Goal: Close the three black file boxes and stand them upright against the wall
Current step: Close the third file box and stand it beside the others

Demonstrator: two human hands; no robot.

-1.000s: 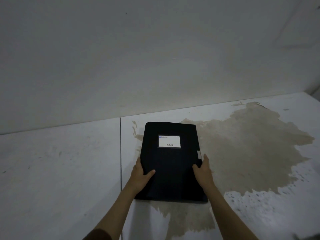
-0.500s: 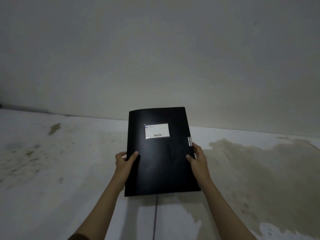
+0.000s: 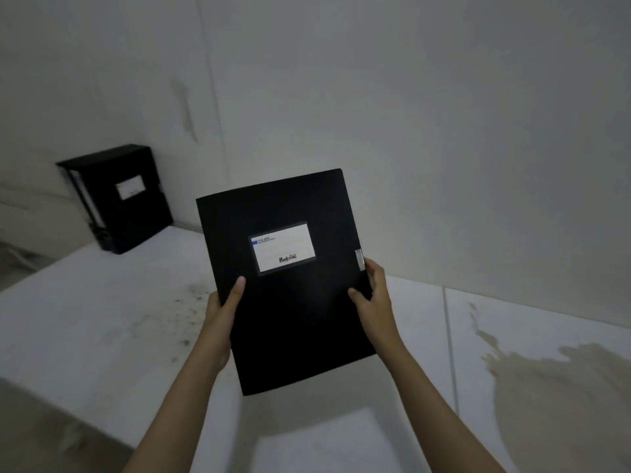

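Observation:
A closed black file box (image 3: 290,302) with a white label hangs in the air in front of me, its front facing me, tilted slightly. My left hand (image 3: 223,314) grips its left edge and my right hand (image 3: 374,293) grips its right edge just below the grey clasp. Another black file box (image 3: 124,203) stands upright against the wall at the far left, with white papers showing along its left side. No third box is in view.
The pale wall (image 3: 444,148) runs behind the held box. The white floor (image 3: 102,319) has dark specks near the middle and a large brownish stain (image 3: 560,397) at the right. A floor seam (image 3: 450,353) runs right of my right arm.
The box has been lifted off the floor and raised toward upright in both hands. My view has swung left, bringing the box that stands at the wall into sight.

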